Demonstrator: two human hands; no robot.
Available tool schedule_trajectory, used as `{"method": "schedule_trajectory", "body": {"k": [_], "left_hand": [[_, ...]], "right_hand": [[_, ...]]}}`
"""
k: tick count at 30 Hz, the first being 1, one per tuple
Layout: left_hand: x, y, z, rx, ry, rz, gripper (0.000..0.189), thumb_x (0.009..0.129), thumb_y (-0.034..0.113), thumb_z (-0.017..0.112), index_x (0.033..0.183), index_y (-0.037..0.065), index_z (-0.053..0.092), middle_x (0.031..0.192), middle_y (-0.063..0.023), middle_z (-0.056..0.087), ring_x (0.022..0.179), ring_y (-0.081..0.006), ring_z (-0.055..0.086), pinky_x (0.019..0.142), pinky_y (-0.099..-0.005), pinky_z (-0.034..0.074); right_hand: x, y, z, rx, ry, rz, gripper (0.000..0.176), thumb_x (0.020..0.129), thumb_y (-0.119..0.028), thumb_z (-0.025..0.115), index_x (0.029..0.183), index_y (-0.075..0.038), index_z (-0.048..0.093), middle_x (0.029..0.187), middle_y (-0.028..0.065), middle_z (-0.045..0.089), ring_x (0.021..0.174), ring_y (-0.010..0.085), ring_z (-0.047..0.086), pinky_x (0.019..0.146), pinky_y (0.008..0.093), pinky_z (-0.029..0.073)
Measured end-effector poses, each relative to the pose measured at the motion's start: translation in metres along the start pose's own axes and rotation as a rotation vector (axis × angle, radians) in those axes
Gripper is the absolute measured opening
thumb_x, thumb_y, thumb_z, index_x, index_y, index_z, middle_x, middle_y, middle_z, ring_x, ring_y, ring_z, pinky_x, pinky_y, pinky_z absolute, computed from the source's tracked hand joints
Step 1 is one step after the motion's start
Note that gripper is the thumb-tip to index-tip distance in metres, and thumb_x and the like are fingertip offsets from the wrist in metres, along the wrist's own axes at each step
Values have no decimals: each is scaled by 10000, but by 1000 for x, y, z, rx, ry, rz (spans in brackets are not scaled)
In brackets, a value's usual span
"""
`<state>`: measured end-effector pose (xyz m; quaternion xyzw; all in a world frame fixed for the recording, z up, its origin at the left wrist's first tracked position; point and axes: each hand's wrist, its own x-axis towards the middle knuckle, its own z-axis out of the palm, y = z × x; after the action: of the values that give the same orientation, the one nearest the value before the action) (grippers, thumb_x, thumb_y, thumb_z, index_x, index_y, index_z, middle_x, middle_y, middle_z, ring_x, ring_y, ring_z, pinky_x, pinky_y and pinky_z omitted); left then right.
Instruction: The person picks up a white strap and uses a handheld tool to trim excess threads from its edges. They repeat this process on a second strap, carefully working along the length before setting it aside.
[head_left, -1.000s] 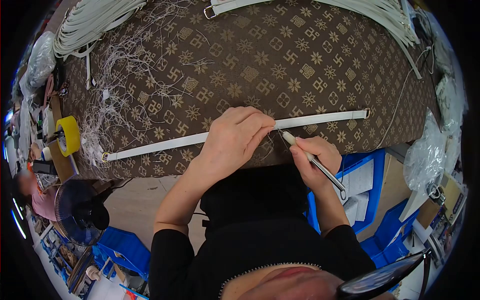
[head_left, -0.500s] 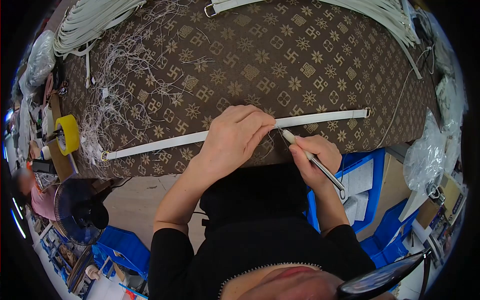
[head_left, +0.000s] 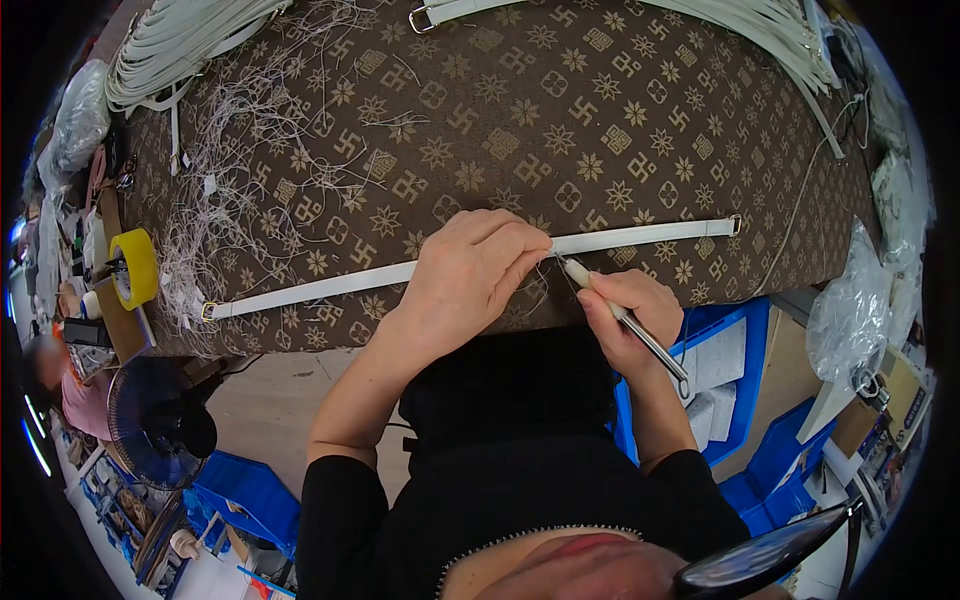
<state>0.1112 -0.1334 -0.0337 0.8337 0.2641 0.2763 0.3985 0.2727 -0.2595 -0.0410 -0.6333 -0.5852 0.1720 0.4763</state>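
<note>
Tbh a hand could've slid across the cloth [head_left: 580,135] beyond the strap [head_left: 640,238]. Threads [head_left: 255,175] cluttered its left end though, tape [head_left: 142,268] sat further left, the left hand [head_left: 465,275] covered its middle, and the right hand [head_left: 640,315] and tool [head_left: 650,343] crowded its near side.

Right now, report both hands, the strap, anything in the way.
Left fingers closed on white strap, hiding its middle. Right fingers gripping slim tool, tip near strap's edge. Loose threads around left-end buckle, away from the tool.
</note>
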Motion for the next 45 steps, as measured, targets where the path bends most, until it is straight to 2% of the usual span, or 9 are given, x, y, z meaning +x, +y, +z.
{"method": "schedule_trajectory", "body": {"k": [20,23,25,26,28,30,32,37,45], "left_hand": [[-1,0,-1,2,-14,-23,64,816,63,664,858,72,617,784,-63,620,713,-269,593,644,-347,479],[-1,0,-3,-12,-10,4,87,816,53,665,893,67,628,802,-65,620,692,-235,587,636,-324,477],[0,9,-13,-291,54,-263,164,800,65,677,960,53,642,847,-68,619,707,-188,577,631,-295,468],[0,8,-16,-289,55,-263,164,800,65,677,960,53,642,847,-68,619,707,-188,577,631,-295,468],[0,4,-25,-176,202,-145,277,766,92,692,1033,40,639,909,-75,616,723,-153,560,618,-263,455],[-3,5,-31,-140,122,-138,343,732,105,700,1063,46,633,941,-72,605,768,-174,561,656,-279,446],[0,14,-31,189,-51,-77,367,709,98,702,1068,58,635,942,-67,585,802,-202,555,712,-309,428],[-8,6,-20,299,-118,-28,217,708,86,734,914,71,666,872,-31,554,791,-210,544,700,-338,409],[-17,11,-9,323,38,1,155,693,93,759,797,75,645,811,-28,544,745,-211,545,678,-347,418]], "right_hand": [[1,1,-1,-2,-15,-30,230,698,-19,780,884,-35,646,743,107,674,600,224,645,517,282,484],[-1,2,-1,20,6,-24,219,701,-13,773,875,-32,642,744,108,675,599,225,645,515,281,483],[-3,2,-1,41,20,-17,209,705,-9,768,868,-31,640,746,109,676,600,225,645,514,280,482],[-3,2,-1,72,42,2,199,714,-7,761,868,-31,637,742,111,674,597,219,643,513,276,478],[-4,2,-3,104,64,18,189,723,-5,753,868,-32,634,738,113,673,593,213,640,512,272,474],[-5,1,-4,166,83,71,180,741,-4,739,881,-33,630,721,112,663,581,198,629,509,265,464],[-8,4,-4,184,89,76,182,745,-4,737,889,-35,629,714,109,659,576,193,625,508,263,461],[-7,3,-5,196,85,92,184,752,-1,731,900,-40,629,706,103,652,571,188,620,509,260,458],[0,-6,-1,203,3,80,165,787,17,695,936,20,624,751,104,639,621,129,561,569,234,426]]}}
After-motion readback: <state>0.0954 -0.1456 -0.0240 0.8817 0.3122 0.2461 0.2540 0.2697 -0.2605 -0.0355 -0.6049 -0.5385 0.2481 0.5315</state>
